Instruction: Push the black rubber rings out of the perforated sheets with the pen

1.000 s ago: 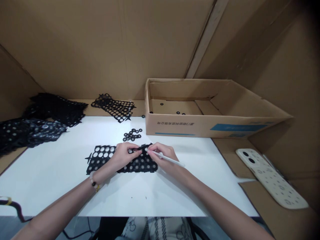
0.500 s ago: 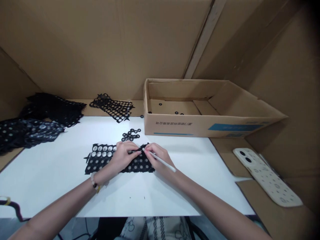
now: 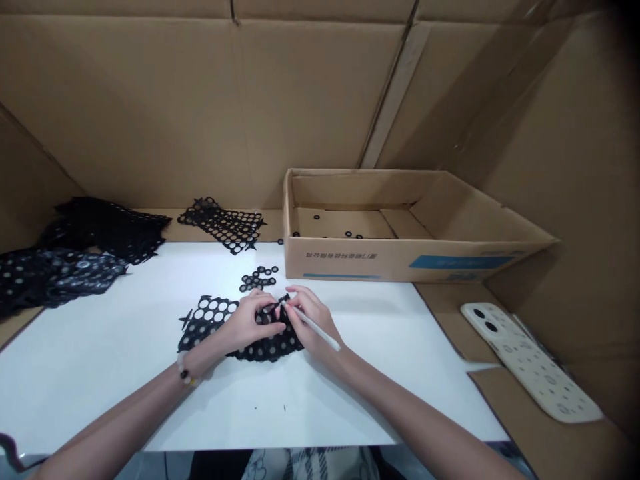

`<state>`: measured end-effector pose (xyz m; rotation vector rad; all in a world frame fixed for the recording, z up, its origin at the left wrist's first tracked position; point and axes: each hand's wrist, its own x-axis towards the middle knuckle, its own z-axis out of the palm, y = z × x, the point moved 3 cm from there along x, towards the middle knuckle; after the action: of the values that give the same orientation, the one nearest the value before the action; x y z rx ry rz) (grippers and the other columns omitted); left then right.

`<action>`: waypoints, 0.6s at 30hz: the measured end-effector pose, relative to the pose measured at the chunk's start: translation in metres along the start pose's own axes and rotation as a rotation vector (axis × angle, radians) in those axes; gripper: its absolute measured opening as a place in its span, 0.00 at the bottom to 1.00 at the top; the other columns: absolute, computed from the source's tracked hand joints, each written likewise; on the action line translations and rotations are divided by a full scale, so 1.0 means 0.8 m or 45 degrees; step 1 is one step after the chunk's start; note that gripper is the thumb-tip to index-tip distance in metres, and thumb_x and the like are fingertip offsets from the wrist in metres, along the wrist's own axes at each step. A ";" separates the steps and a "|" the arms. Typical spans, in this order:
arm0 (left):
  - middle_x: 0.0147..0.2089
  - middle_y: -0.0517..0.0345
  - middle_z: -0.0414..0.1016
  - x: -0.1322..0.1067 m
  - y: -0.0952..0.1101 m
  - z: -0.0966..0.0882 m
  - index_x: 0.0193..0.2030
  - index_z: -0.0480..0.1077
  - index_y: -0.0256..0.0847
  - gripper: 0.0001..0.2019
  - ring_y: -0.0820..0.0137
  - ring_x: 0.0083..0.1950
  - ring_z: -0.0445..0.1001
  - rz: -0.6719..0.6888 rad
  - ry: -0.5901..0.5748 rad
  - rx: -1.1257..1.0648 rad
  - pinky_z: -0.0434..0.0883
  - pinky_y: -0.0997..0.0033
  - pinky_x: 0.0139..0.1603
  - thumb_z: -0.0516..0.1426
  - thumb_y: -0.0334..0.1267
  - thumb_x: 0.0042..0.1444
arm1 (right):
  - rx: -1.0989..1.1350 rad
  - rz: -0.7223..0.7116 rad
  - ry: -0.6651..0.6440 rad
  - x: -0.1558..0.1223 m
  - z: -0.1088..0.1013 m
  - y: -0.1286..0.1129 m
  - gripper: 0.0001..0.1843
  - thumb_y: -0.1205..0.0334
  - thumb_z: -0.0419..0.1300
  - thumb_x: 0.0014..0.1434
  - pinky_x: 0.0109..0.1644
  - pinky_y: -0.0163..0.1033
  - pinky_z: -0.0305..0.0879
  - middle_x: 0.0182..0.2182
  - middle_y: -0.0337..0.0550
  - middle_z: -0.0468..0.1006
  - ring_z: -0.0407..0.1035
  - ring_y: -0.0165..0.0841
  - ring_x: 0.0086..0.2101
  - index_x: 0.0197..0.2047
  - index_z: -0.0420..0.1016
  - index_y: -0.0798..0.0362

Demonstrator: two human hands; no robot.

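Note:
A black sheet of round rings [image 3: 274, 348] lies on the white table, with open holes along the left part of its far rows. My left hand [image 3: 250, 321] is closed on the sheet's far edge, thumb and fingers bent around it. In my right hand [image 3: 313, 323] is a thin white stick [image 3: 320, 331], held like a pen, its tip at the sheet's far edge beside my left fingertips. What lies between the fingertips is partly hidden. Several loose black rings [image 3: 259, 280] sit just beyond my hands.
A cardboard box [image 3: 345, 260] with a few black rings inside stands at the back right. Emptied black lattice sheets [image 3: 225, 227] lie at the back, and stacked black sheets [image 3: 110, 227] at the left. A phone in a pale case [image 3: 530, 363] rests at the right. Cardboard walls surround the table.
The sheet's near edge now bows and its right part is bunched up between my hands. My left thumb has shifted. The camera view has tilted up slightly.

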<state>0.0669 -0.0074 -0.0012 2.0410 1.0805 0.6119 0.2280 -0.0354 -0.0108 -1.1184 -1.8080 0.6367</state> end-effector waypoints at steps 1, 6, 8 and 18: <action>0.34 0.56 0.74 -0.001 0.000 0.002 0.28 0.69 0.41 0.08 0.62 0.43 0.68 -0.017 0.019 0.082 0.64 0.61 0.48 0.60 0.42 0.53 | 0.005 -0.027 -0.039 0.001 0.000 0.001 0.08 0.66 0.51 0.65 0.54 0.43 0.64 0.48 0.49 0.74 0.66 0.39 0.53 0.34 0.66 0.50; 0.38 0.58 0.74 -0.006 -0.001 0.002 0.36 0.70 0.42 0.04 0.61 0.47 0.67 -0.031 0.158 0.409 0.56 0.54 0.54 0.57 0.37 0.53 | 0.074 0.015 -0.253 0.002 0.002 0.009 0.04 0.63 0.50 0.66 0.46 0.39 0.67 0.44 0.45 0.76 0.72 0.35 0.43 0.39 0.65 0.50; 0.43 0.55 0.73 -0.009 0.001 -0.004 0.43 0.68 0.42 0.11 0.60 0.48 0.65 -0.030 0.274 0.514 0.56 0.55 0.53 0.57 0.36 0.52 | 0.056 0.002 -0.260 0.001 0.003 0.011 0.05 0.62 0.50 0.66 0.45 0.38 0.66 0.41 0.44 0.76 0.71 0.35 0.40 0.37 0.64 0.50; 0.27 0.58 0.68 -0.012 0.005 -0.006 0.23 0.62 0.39 0.13 0.64 0.39 0.62 -0.018 0.188 0.578 0.53 0.58 0.45 0.49 0.34 0.58 | 0.006 -0.042 -0.273 -0.003 0.006 0.004 0.05 0.62 0.50 0.65 0.43 0.38 0.63 0.37 0.43 0.73 0.69 0.35 0.38 0.36 0.63 0.50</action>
<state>0.0608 -0.0153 0.0044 2.3976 1.4211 0.5530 0.2254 -0.0361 -0.0163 -1.0469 -2.0011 0.7653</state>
